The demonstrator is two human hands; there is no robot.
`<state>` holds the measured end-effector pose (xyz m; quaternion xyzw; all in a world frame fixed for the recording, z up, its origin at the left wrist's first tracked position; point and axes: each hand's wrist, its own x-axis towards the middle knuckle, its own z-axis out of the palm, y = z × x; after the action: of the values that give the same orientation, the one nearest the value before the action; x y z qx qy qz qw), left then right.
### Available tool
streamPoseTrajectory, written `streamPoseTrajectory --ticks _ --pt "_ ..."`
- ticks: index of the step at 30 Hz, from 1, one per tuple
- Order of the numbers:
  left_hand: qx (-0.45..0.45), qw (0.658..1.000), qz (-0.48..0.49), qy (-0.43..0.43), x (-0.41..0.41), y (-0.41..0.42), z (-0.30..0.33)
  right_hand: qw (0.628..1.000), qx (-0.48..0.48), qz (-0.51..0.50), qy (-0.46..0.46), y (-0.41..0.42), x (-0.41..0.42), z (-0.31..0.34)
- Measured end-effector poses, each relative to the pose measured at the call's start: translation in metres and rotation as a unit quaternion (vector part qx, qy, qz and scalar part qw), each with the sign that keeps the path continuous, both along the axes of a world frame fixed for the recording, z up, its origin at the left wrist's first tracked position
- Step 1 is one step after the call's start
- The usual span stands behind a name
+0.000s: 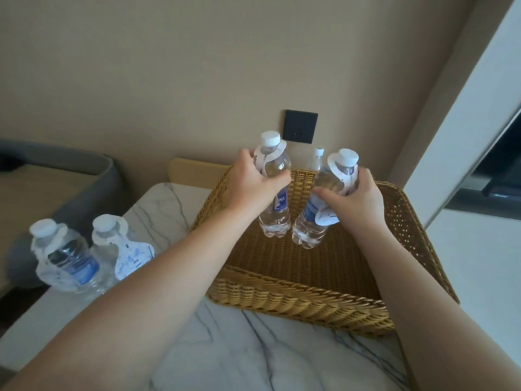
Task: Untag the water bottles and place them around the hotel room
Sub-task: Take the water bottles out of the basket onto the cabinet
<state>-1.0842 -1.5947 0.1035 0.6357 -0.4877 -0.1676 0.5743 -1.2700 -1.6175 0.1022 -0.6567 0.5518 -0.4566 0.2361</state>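
Two tagged bottles are being lifted out of the basket (296,300), so untagging looks not yet begun. The left bottle (275,193) is gripped by the left hand (253,182), the right bottle (315,210) by the right hand (358,193), fingers curled round each. Both are clear, white-capped, with paper neck tags. Two more bottles (84,258) stand at the table's (225,348) left edge. Next, a tag must be slipped off.

Soft even daylight, brighter at right; wide-angle edge warp, slight blur.
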Motion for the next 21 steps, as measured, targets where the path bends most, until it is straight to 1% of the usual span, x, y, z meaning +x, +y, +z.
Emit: streamPoseTrajectory --ticks 3,7,11,14,16,21 --pt "-0.036 0.999 -0.001 -0.011 0.025 0.030 0.043 0.998 -0.046 0.006 -0.032 0.028 0.020 0.035" --pt "-0.068 0.996 0.026 -0.045 0.064 0.080 0.092 0.994 -0.080 0.027 -0.073 0.072 0.053 0.077" --pt "-0.086 0.993 0.052 -0.061 0.107 0.135 0.114 0.988 -0.086 0.065 -0.110 0.117 0.096 0.097" --pt "-0.066 0.992 0.075 -0.076 0.139 0.172 0.109 0.986 -0.070 0.088 -0.126 0.146 0.131 0.093" --pt "-0.044 0.992 0.084 -0.084 0.158 0.194 0.095 0.986 -0.053 0.101 -0.121 0.163 0.153 0.080" --pt "-0.006 0.993 0.079 -0.092 0.195 0.233 0.032 0.992 -0.011 0.109 -0.070 0.194 0.194 0.027"
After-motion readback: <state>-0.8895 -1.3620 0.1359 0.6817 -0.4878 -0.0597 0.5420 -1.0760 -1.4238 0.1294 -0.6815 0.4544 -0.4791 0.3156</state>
